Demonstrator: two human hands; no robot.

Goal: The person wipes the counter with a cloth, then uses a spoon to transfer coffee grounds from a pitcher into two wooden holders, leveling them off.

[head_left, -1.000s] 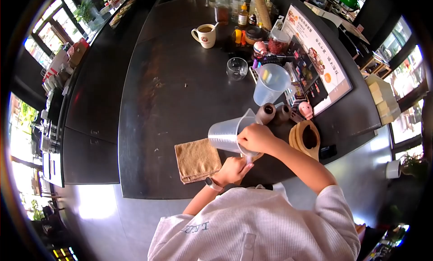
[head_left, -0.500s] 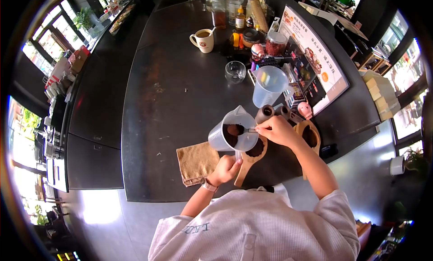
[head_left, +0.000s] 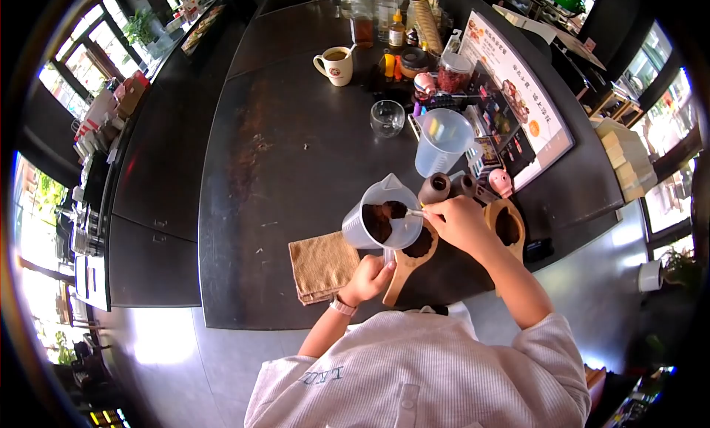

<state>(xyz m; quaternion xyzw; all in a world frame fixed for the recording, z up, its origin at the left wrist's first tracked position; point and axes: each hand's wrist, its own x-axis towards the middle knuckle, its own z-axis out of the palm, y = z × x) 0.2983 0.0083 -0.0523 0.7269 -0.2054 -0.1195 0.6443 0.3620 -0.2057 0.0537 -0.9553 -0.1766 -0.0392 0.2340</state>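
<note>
The right hand (head_left: pixel 456 222) is no longer covering the jug (head_left: pixel 406 233) but is gripping a spoon (head_left: pixel 416 213) beside its rim. The jug's mouth is now facing the camera more, dark powder (head_left: pixel 378 227) is showing inside, and a wooden holder (head_left: pixel 407 271) is appearing alongside.

Spoon (head_left: pixel 416 213) partly hidden, shirt (head_left: pixel 458 369) cropped below
</note>
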